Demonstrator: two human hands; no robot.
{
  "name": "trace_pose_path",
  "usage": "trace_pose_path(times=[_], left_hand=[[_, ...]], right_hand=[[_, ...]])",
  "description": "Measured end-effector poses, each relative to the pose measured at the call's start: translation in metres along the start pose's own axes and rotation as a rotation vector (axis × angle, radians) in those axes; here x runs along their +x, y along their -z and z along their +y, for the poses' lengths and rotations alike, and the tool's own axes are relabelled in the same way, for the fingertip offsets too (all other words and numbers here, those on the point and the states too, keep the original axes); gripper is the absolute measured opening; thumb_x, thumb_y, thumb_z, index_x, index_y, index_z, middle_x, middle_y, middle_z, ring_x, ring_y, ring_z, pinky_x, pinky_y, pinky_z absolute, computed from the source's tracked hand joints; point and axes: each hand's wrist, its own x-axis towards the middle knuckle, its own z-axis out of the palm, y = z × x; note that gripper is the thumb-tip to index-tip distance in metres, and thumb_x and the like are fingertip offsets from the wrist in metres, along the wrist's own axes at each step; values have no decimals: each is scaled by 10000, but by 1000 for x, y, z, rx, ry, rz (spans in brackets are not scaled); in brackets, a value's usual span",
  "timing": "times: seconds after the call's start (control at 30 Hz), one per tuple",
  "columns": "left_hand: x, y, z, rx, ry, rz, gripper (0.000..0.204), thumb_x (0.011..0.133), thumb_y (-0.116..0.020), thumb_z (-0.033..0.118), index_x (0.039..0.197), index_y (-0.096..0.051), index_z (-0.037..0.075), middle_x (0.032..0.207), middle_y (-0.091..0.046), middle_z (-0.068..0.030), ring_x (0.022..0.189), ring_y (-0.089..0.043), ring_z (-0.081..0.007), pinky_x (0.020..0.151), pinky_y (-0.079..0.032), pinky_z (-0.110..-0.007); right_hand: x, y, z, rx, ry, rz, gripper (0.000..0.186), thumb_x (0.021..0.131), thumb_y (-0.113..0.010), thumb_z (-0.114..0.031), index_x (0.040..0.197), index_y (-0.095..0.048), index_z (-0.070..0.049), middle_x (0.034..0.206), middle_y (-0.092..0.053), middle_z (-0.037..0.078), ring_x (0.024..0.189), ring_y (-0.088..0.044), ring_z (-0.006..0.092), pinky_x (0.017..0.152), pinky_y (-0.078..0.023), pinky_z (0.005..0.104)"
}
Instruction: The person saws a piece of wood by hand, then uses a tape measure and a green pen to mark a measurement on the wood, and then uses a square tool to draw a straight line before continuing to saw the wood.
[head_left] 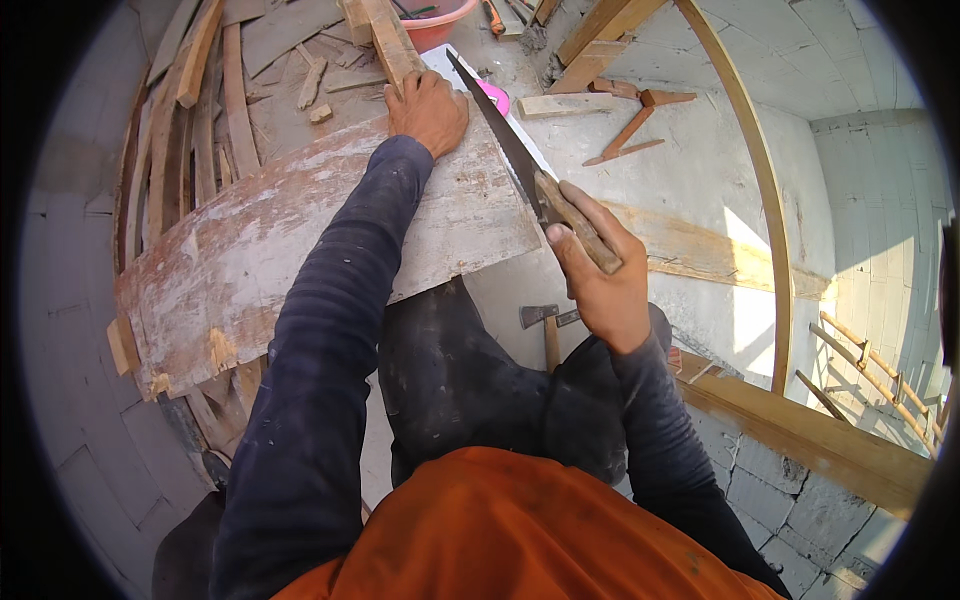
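A weathered, whitish wooden board (250, 255) lies slantwise before me, its underside hidden. My left hand (427, 118) grips it near the far right corner, fingers curled beside the end of a timber beam (383, 35). My right hand (610, 285) is closed on the wooden handle of a handsaw (505, 130). The dark blade points away from me along the board's right end, beside a white strip; whether it touches the wood is unclear. A pink object (496, 98) sits just past the blade. A hatchet (550, 330) lies below, by my knee.
Loose planks (195, 120) crowd the left. Beyond are a red basin (430, 30) and wooden offcuts (635, 125). A curved-looking upright timber (765, 200) stands at right, near a long beam (800, 435), a bamboo ladder (880, 385) and block walls.
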Motion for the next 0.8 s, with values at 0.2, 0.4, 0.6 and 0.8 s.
trace_pose_path(times=[0.2,0.4,0.6,0.8], left_hand=[[4,-10,-2,21,-54,43,466,1024,-482,340,1313,-638,10,1435,-555,-121,1420,-410,-321,1176,-251,-666],[2,-2,2,8,-31,59,448,1021,-480,332,1260,-669,4,1415,-562,-128,1395,-424,-318,1167,-258,-650],[-4,-11,-3,27,-75,89,433,1003,-511,328,1234,-676,0,1355,-581,-135,1351,-451,-315,1145,-272,-615],[-5,-16,5,-4,-81,118,402,990,-544,316,1203,-690,8,1336,-591,-135,1343,-453,-319,1131,-294,-587]], right_hand=[[41,-15,21,-3,55,17,449,979,-714,-180,1355,-630,49,1249,-724,198,1139,-674,221,1019,-492,321],[31,-16,16,24,4,15,451,974,-717,-165,1363,-630,46,1267,-714,207,1175,-658,223,1037,-485,323],[-5,-6,16,-8,48,45,459,973,-720,-132,1387,-622,40,1288,-714,195,1175,-662,207,1032,-492,321],[87,-28,35,-37,124,14,456,948,-702,-156,1366,-644,18,1254,-724,223,1154,-686,255,1029,-489,331]])
